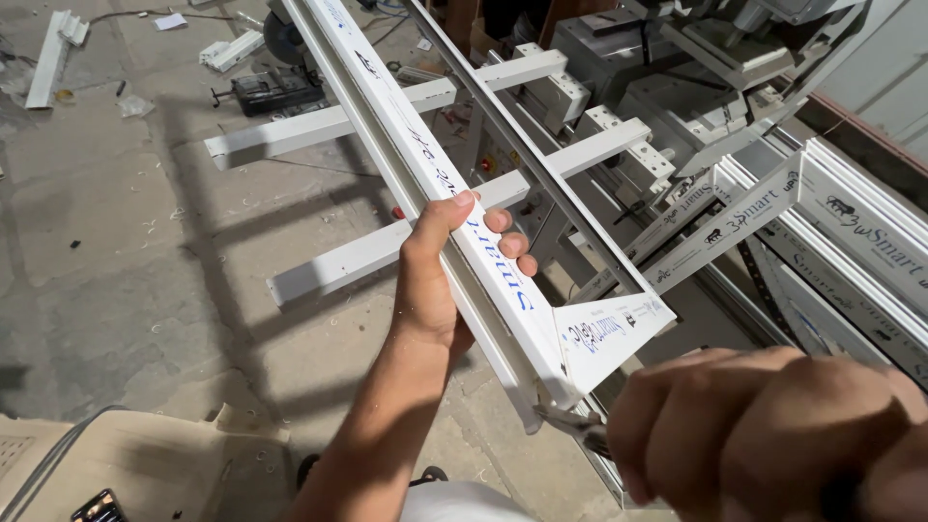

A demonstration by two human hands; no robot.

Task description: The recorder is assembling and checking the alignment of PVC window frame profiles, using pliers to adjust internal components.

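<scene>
The left hand (430, 275) is gripping a long white plastic window-frame profile (464, 208). The thumb is lying along the near face, and the fingers (510, 242) are wrapping over the far edge, clamped on the profile. The profile is being held raised and slanting away from the person, above the support arms (329, 124) of the machine stand, apparently to steady its near end for work.

That near end is mitre-cut, with a loose triangular flap of white protective film (604, 333) standing out just beyond the fingers.

The right hand (764, 435) is sitting low and close to the camera, blurred. Its fingers are curled together around what seems to be the handle of a slim metal tool (570, 422). The tool's tip is lying against the underside of the cut end, just below the left palm.

More white profiles (860, 232) are lying stacked to the far side of the right-hand fingers. The concrete floor (116, 251) beneath is carrying shavings and offcuts.
</scene>
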